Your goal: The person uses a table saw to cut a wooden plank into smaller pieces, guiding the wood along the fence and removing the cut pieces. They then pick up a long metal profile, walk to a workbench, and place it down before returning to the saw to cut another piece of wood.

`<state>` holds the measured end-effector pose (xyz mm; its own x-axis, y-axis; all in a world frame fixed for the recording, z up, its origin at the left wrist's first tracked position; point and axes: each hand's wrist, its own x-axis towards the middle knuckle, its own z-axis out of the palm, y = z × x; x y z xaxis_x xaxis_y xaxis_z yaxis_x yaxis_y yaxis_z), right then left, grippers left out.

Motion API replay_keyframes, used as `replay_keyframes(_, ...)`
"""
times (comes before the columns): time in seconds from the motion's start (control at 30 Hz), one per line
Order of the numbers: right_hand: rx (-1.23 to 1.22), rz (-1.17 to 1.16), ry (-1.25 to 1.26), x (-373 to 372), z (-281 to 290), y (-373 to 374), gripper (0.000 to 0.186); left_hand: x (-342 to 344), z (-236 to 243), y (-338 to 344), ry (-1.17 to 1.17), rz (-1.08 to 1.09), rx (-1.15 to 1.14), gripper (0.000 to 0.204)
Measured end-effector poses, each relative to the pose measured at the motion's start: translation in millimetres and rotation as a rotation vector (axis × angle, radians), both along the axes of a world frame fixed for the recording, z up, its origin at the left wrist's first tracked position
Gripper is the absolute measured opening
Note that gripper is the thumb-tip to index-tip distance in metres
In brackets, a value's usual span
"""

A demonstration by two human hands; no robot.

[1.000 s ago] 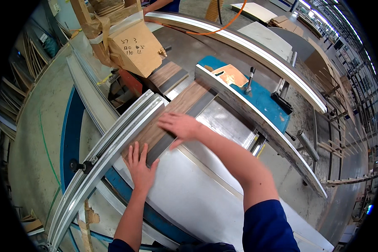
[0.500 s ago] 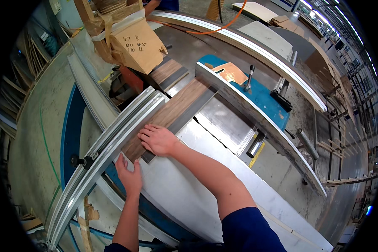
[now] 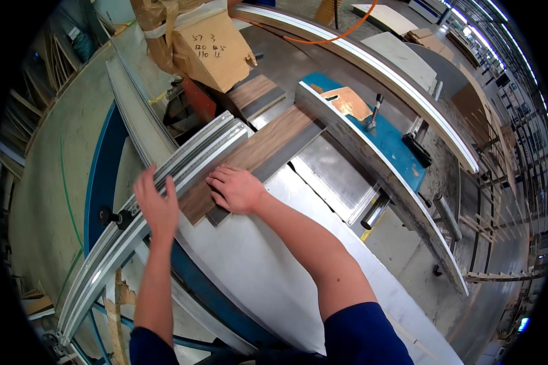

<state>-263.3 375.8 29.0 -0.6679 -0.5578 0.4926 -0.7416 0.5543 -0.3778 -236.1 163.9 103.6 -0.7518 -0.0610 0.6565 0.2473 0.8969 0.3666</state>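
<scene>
A long board with a brown wood-grain face (image 3: 271, 143) lies slantwise on the machine table, with a dark grey strip (image 3: 286, 152) along its right side. Toward its near end my right hand (image 3: 237, 190) rests on top, fingers laid across the face and thumb apart. My left hand (image 3: 158, 204) is off the board, raised over the aluminium rail (image 3: 192, 163) to its left. Its fingers are spread with nothing in them, a little blurred. The board's far end meets the grey-white fence (image 3: 353, 143).
A second wood-grain piece (image 3: 256, 95) lies beyond. A cardboard-wrapped part (image 3: 213, 52) stands at the back left. Past the fence is a blue plate (image 3: 393, 155) with a black-handled lever (image 3: 374, 112). An orange hose (image 3: 323, 41) crosses the far side. A black knob (image 3: 108, 216) sticks out by the rail.
My left hand has left the board's near end and moved up and left over the rail. My right hand stays on the board. The whole view has shifted slightly.
</scene>
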Motion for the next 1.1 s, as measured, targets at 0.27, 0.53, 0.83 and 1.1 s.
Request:
replay_keyframes(0.27,-0.021,0.026,0.019,-5.4,-5.3,-6.5,0.038,-54.0,-11.9,0.6,-0.430,0.214,-0.202,0.044)
replay_keyframes(0.53,-0.001,0.020,0.045,-27.3,-10.1,-14.4,0.038,-75.7,-12.6,-9.3,-0.436,0.215,-0.156,0.045)
replay_keyframes(0.83,-0.019,0.028,0.026,-58.8,-4.6,-32.0,0.037,-108.4,-14.4,-28.3,-0.435,0.214,-0.143,0.043)
replay_keyframes(1.1,-0.038,0.025,0.042,-90.6,-9.2,-50.3,0.036,-136.0,-13.0,-43.2,-0.454,0.229,-0.129,0.042)
